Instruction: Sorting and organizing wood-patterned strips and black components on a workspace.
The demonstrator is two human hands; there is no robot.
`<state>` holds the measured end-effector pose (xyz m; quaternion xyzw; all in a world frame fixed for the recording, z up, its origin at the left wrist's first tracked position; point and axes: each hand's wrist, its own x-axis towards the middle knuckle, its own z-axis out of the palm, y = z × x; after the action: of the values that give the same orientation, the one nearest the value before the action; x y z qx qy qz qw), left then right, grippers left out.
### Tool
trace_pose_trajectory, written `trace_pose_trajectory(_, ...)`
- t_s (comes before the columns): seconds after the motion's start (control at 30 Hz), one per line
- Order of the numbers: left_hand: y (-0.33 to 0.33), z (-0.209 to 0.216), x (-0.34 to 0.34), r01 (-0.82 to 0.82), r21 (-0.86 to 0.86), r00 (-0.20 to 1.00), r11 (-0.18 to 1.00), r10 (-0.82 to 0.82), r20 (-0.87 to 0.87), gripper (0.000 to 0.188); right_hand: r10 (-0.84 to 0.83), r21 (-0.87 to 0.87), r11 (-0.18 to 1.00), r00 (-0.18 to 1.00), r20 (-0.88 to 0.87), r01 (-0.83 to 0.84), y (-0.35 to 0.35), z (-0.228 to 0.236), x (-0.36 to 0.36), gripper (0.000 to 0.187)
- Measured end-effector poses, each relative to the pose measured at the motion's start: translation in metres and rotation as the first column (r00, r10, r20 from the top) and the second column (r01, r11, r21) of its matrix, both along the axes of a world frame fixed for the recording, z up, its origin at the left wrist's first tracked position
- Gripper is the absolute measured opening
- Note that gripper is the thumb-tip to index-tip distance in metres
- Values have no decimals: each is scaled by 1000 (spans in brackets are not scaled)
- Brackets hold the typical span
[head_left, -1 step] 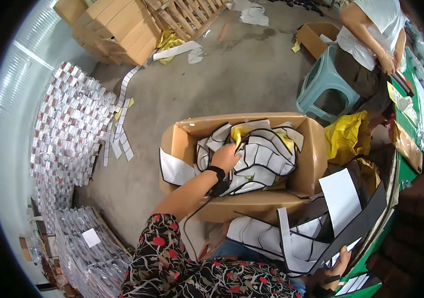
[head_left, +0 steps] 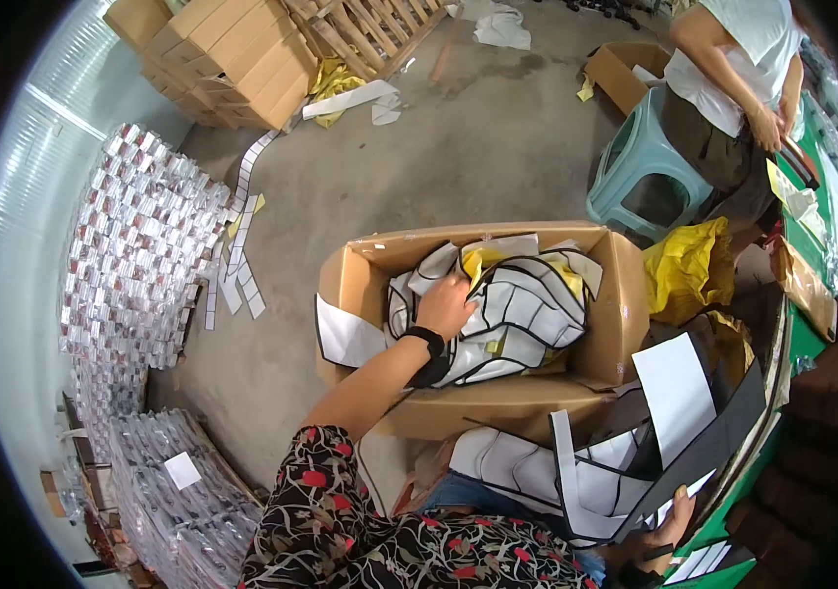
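My left hand (head_left: 446, 306) reaches into an open cardboard box (head_left: 488, 412), its fingers closed on a tangle of white scraps with black edges (head_left: 527, 299). Bits of yellow material (head_left: 473, 263) show beside the fingertips. At the lower right, my right hand (head_left: 672, 520) grips a long black sheet (head_left: 708, 447) by its lower end, thumb on the near side. Next to that sheet stand a plain white sheet (head_left: 676, 393) and a narrow white strip (head_left: 566, 461). More black-edged white scraps (head_left: 512, 466) lie across my lap.
A green-topped table (head_left: 802, 339) runs along the right, where another person (head_left: 733, 69) works. A blue-green stool (head_left: 640, 167) and a yellow bag (head_left: 689, 270) stand beyond the box. Wrapped stacks (head_left: 134, 255) line the left; cartons (head_left: 233, 59) are piled behind.
My left hand has shifted slightly left and turned over the scraps in the box. The right hand and its black sheet stay in place.
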<state>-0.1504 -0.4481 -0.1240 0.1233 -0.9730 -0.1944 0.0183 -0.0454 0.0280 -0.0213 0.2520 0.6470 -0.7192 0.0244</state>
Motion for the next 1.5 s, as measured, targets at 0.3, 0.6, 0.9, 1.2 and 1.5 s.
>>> trace_pose_trajectory(0.3, -39, -42, 15, -713, 126, 699, 690, 712, 58, 95, -24, 45, 999, 1000, 11, 24, -17, 18, -8, 61)
trace_pose_trajectory(0.6, -73, -109, 22, -704, 187, 564, 685, 380, 733, 135, -123, 19, 992, 987, 107, 122, -13, 12, 3, 58)
trace_pose_trajectory(0.9, 51, -80, 8, -644, 729, 757, 233, 51, 652, 49, -224, 8, 975, 969, 104, 224, -18, 12, 3, 51)
trace_pose_trajectory(1.2, 106, -39, -6, -453, 837, 860, -307, 96, 501, 24, -162, 93, 982, 986, -41, 165, -5, 0, -4, 46)
trace_pose_trajectory(1.5, 36, -84, 7, -391, 364, 720, 845, 35, 693, 64, -127, -55, 990, 987, 94, 133, -24, 17, -14, 53)
